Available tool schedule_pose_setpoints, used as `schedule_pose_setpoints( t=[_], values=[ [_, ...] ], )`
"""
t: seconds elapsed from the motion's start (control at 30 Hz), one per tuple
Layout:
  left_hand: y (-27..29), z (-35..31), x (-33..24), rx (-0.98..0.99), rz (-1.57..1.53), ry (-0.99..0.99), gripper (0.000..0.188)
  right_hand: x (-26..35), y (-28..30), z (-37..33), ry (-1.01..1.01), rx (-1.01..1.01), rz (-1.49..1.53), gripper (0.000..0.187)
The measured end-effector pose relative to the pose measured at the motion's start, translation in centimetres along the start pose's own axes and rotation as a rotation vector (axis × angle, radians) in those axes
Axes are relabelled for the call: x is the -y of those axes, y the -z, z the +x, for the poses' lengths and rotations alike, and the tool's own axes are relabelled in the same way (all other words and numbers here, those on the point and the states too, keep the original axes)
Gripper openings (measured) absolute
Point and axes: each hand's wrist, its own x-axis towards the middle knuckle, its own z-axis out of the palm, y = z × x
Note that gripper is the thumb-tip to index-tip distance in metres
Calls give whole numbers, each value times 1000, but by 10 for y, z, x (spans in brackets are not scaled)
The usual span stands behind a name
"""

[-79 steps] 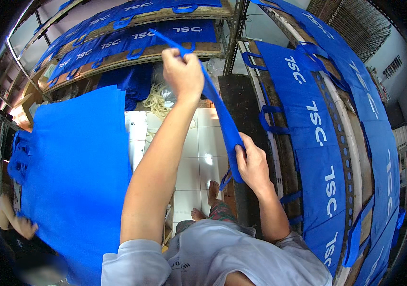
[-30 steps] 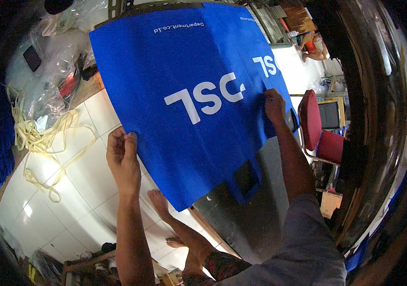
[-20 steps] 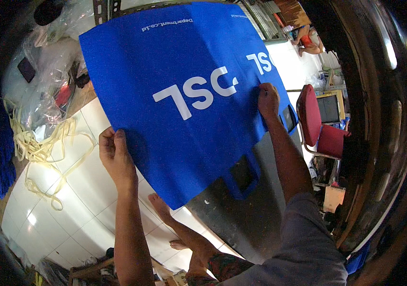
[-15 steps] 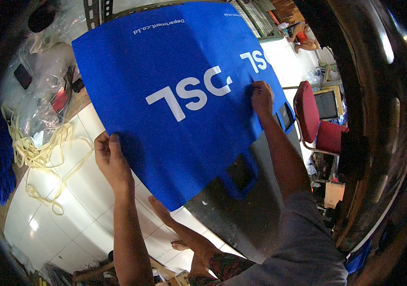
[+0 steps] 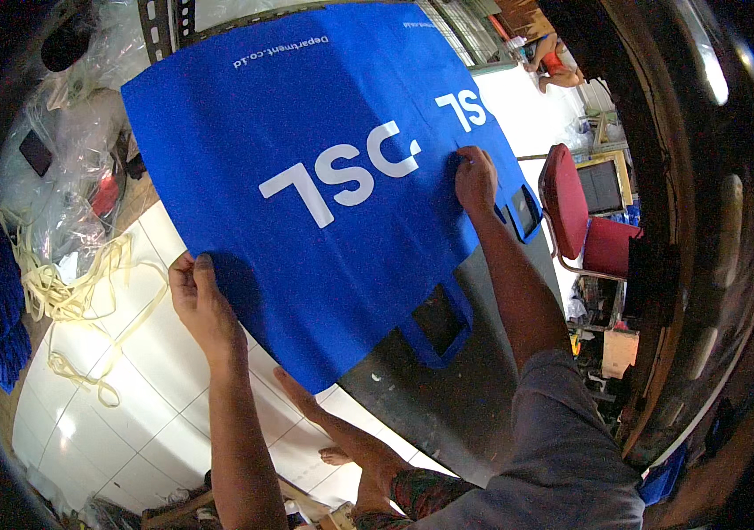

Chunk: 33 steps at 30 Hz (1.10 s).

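Observation:
A large blue fabric bag with white lettering lies flat over a dark work surface, its handle toward me. My left hand pinches the bag's left edge, thumb on top and fingers tucked beneath. On the bag's right side rests my right hand, its fingers curled together at the cloth; the fingertips are partly hidden. A second blue bag with the same lettering lies along the right, its handle next to my right forearm.
Pale yellow strapping lies tangled on the white tiled floor at left, by clear plastic wrap and a dark phone-like object. A red chair stands at right. Another person sits at the far right.
The whole scene has shifted slightly left in view. Both hands keep their places on the bag, and the bag looks a little rippled near the right hand.

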Motion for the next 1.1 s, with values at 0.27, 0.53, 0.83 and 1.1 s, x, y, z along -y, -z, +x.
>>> schedule_pose_setpoints(
  t=[0.27, 0.53, 0.83, 1.1],
  values=[
    [-5, -3, -7, -29, 8, 31, 10, 3, 2, -3, -13, -16, -8, 20],
    [-12, -1, -16, -41, 83, -55, 11, -2, -3, 7, 18, -58, 49, 20],
    [-6, -1, -9, -10, 146, -52, 19, -6, -9, 5, -38, -62, 22, 20],
    [-8, -4, -14, -15, 60, 0, 12, 4, 5, -8, -113, -82, -22, 20]
  ],
)
